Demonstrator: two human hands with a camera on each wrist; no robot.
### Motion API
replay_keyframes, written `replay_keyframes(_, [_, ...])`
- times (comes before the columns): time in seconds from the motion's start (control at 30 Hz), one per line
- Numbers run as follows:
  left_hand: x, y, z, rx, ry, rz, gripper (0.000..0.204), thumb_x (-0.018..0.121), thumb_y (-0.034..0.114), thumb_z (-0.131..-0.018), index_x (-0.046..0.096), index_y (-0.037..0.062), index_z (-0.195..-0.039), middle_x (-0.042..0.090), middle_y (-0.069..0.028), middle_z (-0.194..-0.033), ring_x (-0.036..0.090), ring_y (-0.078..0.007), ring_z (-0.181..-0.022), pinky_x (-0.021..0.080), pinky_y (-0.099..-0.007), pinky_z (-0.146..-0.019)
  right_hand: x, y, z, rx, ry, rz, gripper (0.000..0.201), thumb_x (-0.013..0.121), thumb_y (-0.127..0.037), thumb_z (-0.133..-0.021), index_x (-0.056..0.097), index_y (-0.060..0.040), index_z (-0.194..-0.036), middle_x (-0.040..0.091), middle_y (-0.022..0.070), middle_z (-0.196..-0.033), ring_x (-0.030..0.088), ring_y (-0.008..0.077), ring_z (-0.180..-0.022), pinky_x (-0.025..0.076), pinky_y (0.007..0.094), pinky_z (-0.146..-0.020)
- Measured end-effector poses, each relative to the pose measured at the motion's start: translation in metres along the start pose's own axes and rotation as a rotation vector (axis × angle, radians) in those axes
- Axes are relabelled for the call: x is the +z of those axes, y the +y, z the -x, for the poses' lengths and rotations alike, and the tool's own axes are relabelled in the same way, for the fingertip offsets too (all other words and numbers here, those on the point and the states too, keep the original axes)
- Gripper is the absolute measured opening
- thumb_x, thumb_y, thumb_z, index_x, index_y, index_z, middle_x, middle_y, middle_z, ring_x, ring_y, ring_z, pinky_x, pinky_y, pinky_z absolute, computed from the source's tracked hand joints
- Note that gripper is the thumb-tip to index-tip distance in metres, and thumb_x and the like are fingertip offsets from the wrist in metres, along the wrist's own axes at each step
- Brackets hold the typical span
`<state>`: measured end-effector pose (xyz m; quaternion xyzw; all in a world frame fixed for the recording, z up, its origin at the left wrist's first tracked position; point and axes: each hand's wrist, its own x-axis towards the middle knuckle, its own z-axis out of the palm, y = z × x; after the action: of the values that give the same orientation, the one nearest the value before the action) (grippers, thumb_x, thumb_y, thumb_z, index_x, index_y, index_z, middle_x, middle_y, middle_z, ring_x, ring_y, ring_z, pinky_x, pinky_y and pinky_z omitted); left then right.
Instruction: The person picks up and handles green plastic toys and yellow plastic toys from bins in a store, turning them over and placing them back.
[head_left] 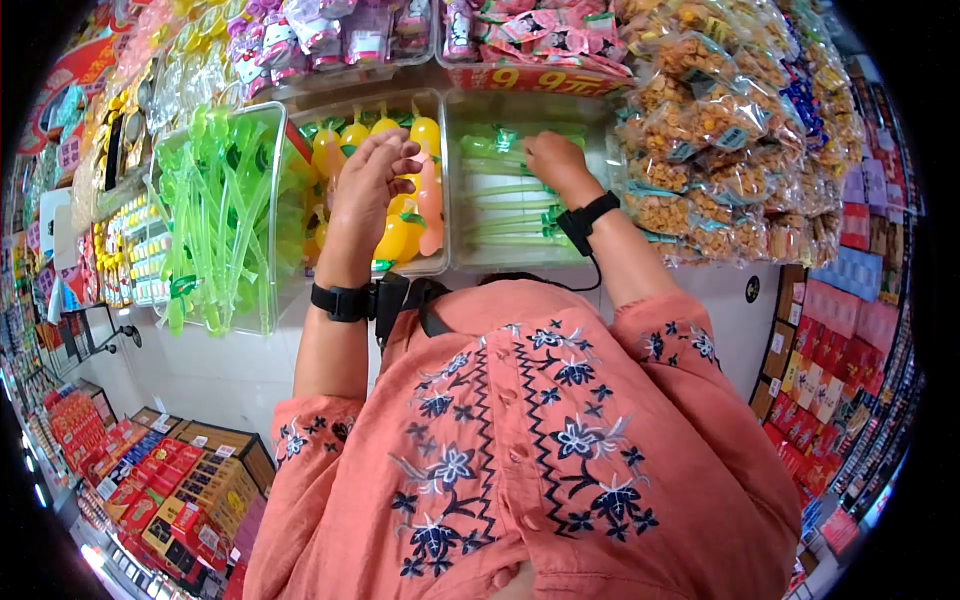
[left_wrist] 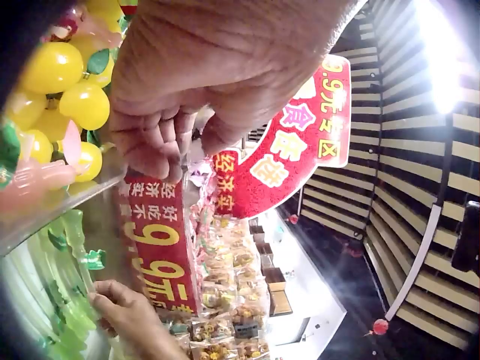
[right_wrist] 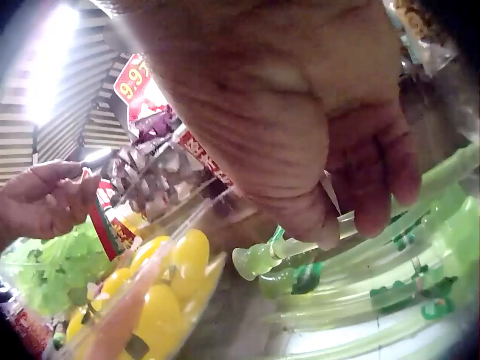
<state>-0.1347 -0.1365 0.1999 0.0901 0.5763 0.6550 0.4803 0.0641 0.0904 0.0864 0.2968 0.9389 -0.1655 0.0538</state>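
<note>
The left hand is raised over a bin of yellow fruit-shaped packs, its fingers loosely bent with nothing between them. In the left wrist view that hand hangs near the bin's edge, beside the yellow packs. Over the bin of long green tubes to its right, the right hand is at the upper ends of the tubes. The right wrist view shows the thumb and fingers of this hand pinching one green tube near its knobbed end.
Another bin of green tubes stands at the left. Bagged brown snacks are heaped at the right. Behind the bins are pink packs and a red price strip. Stacked boxes stand at lower left.
</note>
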Motion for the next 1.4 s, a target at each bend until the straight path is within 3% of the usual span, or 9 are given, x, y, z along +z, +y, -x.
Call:
replay_keyframes(0.13, [-0.001, 0.000, 0.001, -0.017, 0.008, -0.015, 0.036, 0.057, 0.025, -0.099, 0.056, 0.0013, -0.126, 0.066, -0.0058, -0.107, 0.062, -0.0121, -0.088, 0.047, -0.0254, -0.073, 0.015, -0.005, -0.007, 0.004, 0.035, 0.024, 0.014, 0.056, -0.006, -0.081, 0.069, -0.0076, -0.084, 0.067, 0.0171, -0.099, 0.066, 0.0382, -0.090, 0.054, 0.0502, -0.074])
replay_keyframes(0.33, [-0.002, -0.001, 0.001, -0.022, 0.037, -0.029, 0.035, 0.058, 0.025, -0.098, 0.058, 0.0012, -0.123, 0.066, -0.0066, -0.106, 0.062, -0.0128, -0.087, 0.047, -0.0255, -0.072, 0.034, 0.003, -0.020, -0.043, 0.062, 0.072, 0.015, 0.056, -0.004, -0.082, 0.071, -0.0053, -0.086, 0.066, 0.0201, -0.101, 0.067, 0.0379, -0.092, 0.055, 0.0499, -0.075])
replay_keyframes(0.77, [0.002, -0.001, 0.003, -0.052, 0.053, -0.072, 0.035, 0.056, 0.025, -0.100, 0.057, 0.0014, -0.125, 0.066, -0.0042, -0.106, 0.061, -0.0101, -0.085, 0.046, -0.0243, -0.073, 0.056, 0.013, -0.025, 0.002, -0.076, 0.128, 0.020, 0.058, 0.001, -0.083, 0.072, -0.0026, -0.096, 0.061, 0.0245, -0.123, 0.069, 0.0391, -0.095, 0.058, 0.0472, -0.076])
replay_keyframes(1.17, [0.002, -0.001, 0.013, -0.070, 0.017, -0.140, 0.032, 0.055, 0.024, -0.100, 0.058, 0.0007, -0.122, 0.066, -0.0039, -0.103, 0.059, -0.0098, -0.081, 0.045, -0.0240, -0.071, 0.042, 0.000, -0.010, 0.050, 0.013, -0.002, 0.021, 0.055, -0.002, -0.087, 0.062, -0.0011, -0.107, 0.057, 0.0281, -0.121, 0.069, 0.0409, -0.090, 0.058, 0.0468, -0.072])
replay_keyframes(1.33, [0.005, 0.014, 0.034, -0.036, -0.003, -0.202, 0.031, 0.056, 0.024, -0.100, 0.059, 0.0018, -0.122, 0.065, -0.0047, -0.103, 0.059, -0.0100, -0.082, 0.046, -0.0241, -0.071, 0.021, -0.012, -0.010, 0.074, 0.010, -0.068, 0.023, 0.053, -0.003, -0.088, 0.060, -0.0003, -0.110, 0.054, 0.0305, -0.127, 0.066, 0.0449, -0.094, 0.057, 0.0502, -0.077])
replay_keyframes(1.4, [0.001, 0.016, 0.040, -0.018, -0.006, -0.221, 0.031, 0.056, 0.025, -0.100, 0.059, 0.0024, -0.121, 0.065, -0.0047, -0.102, 0.059, -0.0100, -0.083, 0.046, -0.0240, -0.071, 0.038, 0.002, -0.012, 0.085, 0.015, -0.130, 0.025, 0.051, -0.004, -0.088, 0.059, 0.0008, -0.111, 0.051, 0.0321, -0.132, 0.065, 0.0466, -0.097, 0.055, 0.0524, -0.082])
